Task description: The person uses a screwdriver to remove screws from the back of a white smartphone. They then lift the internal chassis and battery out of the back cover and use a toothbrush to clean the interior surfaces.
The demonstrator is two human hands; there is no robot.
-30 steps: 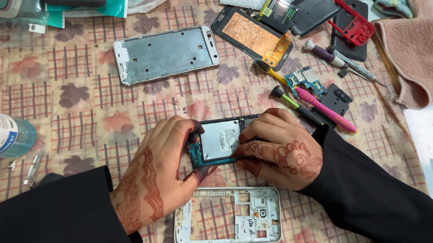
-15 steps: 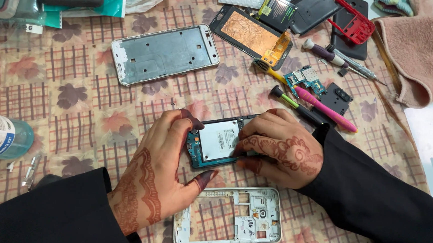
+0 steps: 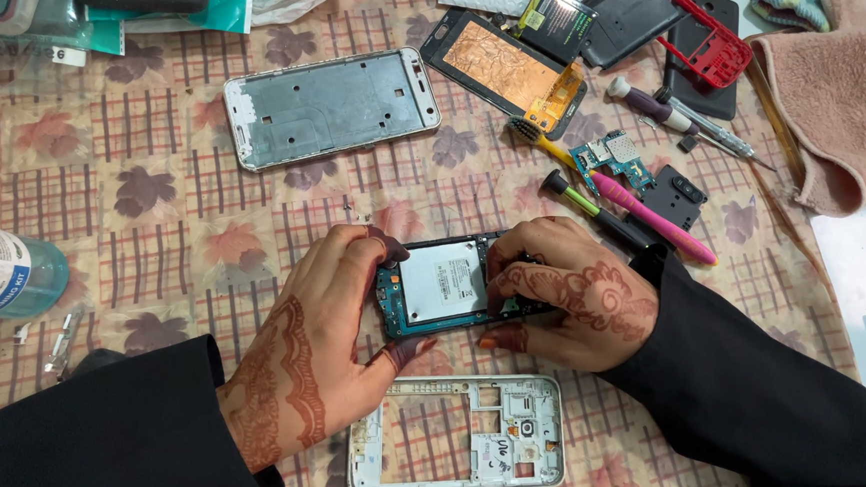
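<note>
While you are looking down, you are seeing this:
Left hand (image 3: 322, 342): your fingers are curling round the open phone (image 3: 440, 286).
Right hand (image 3: 575, 302): your fingertips are pressing on it.
Phone: it is lying on the leaf cloth (image 3: 155, 196), above the white frame (image 3: 456, 447).
</note>
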